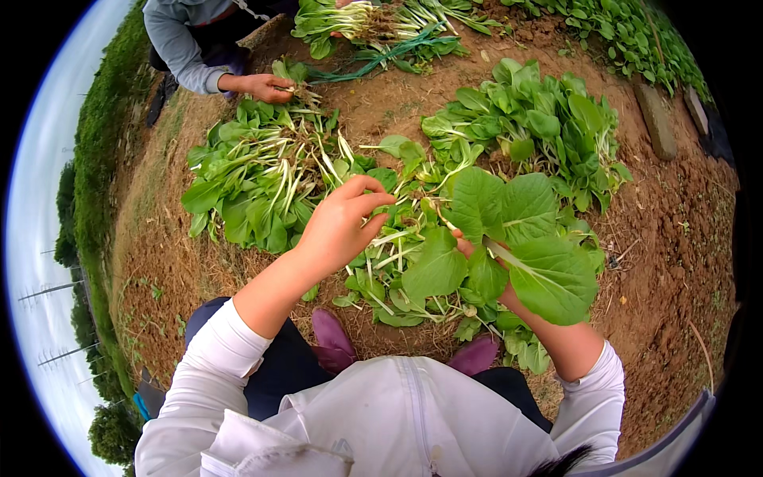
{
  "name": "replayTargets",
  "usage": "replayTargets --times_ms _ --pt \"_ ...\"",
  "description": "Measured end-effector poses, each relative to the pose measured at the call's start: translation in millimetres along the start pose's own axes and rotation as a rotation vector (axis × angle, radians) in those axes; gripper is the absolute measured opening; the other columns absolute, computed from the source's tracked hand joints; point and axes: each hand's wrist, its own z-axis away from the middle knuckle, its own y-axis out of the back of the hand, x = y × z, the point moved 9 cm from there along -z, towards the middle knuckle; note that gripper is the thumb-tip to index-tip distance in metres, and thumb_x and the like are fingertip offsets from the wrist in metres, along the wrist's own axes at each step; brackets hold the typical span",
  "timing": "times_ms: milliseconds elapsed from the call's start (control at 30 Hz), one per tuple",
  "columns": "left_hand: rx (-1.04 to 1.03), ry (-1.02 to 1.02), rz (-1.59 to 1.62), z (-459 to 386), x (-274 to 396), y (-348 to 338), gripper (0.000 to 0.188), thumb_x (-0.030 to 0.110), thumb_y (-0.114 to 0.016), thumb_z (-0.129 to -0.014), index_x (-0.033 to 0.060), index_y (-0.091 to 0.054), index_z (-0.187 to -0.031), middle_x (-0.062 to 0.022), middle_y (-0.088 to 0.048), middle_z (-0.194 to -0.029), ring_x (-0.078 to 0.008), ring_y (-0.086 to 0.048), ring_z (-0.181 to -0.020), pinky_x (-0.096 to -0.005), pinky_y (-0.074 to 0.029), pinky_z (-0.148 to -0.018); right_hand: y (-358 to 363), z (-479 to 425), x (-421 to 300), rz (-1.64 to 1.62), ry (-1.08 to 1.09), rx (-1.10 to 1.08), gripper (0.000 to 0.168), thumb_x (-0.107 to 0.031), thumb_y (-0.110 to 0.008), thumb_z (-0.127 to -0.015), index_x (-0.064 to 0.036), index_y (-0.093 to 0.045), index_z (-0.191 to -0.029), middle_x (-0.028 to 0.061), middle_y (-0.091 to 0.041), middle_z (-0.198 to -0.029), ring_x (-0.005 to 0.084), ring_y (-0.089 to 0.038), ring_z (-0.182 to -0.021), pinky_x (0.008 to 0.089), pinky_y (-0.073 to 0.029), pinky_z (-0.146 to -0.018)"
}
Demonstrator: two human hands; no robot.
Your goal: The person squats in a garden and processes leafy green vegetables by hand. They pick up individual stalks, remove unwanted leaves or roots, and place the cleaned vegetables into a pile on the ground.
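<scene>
My right hand (468,244), partly hidden by broad leaves, is closed around the stem of a leafy green plant (518,232) with its pale root end pointing up and left. To its left, my left hand (357,217) is raised over the loose leaves with fingers bent and apart, holding nothing that I can see. Beneath both hands lie scattered leaves and pale stalks (393,256). A heap of pulled greens with white stems and roots (262,173) lies at the left, and a bushy pile of upright greens (536,119) stands at the right.
Across from me another person's hand (268,88) holds a rooted plant at the left heap. Green twine (381,56) lies by a bundle of greens (357,21) at the top. My purple boots (331,337) flank the scattered leaves. Stone blocks (656,122) and growing plants are at the upper right.
</scene>
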Motion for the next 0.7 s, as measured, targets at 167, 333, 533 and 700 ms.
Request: replayTargets --times_ms 167,333,533,700 --pt "-0.099 -0.141 0.042 17 42 -32 0.018 0.008 -0.063 -0.067 0.004 -0.059 -0.084 -0.0089 -0.056 -0.083 -0.0265 -0.055 -0.078 -0.0345 -0.045 -0.066 -24 -3 -13 0.287 -0.109 -0.041 0.024 -0.021 -0.051 -0.084 -0.005 -0.05 -0.101 0.0014 -0.05 -0.083 0.0083 -0.046 -0.075 0.0221 -0.038 -0.068" --pt "-0.091 0.277 0.543 15 -18 -45 0.011 0.009 -0.061 -0.074 0.0028 -0.06 -0.083 -0.0032 -0.059 -0.068 -0.015 -0.056 -0.061 -0.026 -0.046 -0.057 -17 -10 -10 0.197 -0.12 0.035 0.021 -0.015 -0.059 -0.078 -0.005 -0.052 -0.096 -0.0036 -0.049 -0.073 0.0062 -0.046 -0.067 0.0212 -0.039 -0.063" --pt "0.65 0.554 0.94 21 -143 47 0.016 0.009 -0.058 -0.079 -0.0022 -0.056 -0.091 -0.0042 -0.059 -0.079 -0.0098 -0.056 -0.068 -0.0195 -0.046 -0.065 17 -11 -8 0.389 -0.112 0.193 0.022 -0.007 -0.059 -0.075 -0.004 -0.053 -0.096 -0.0008 -0.053 -0.08 0.0054 -0.048 -0.068 0.0188 -0.039 -0.063" --pt "1.208 0.669 1.243 75 -253 74 0.031 0.015 -0.045 -0.087 -0.0101 -0.043 -0.104 -0.0181 -0.052 -0.096 -0.0243 -0.056 -0.087 -0.0268 -0.049 -0.077 19 -12 1 0.407 -0.128 0.159 0.022 -0.007 -0.058 -0.076 -0.003 -0.052 -0.098 0.0006 -0.055 -0.083 0.0051 -0.049 -0.069 0.0187 -0.04 -0.063"
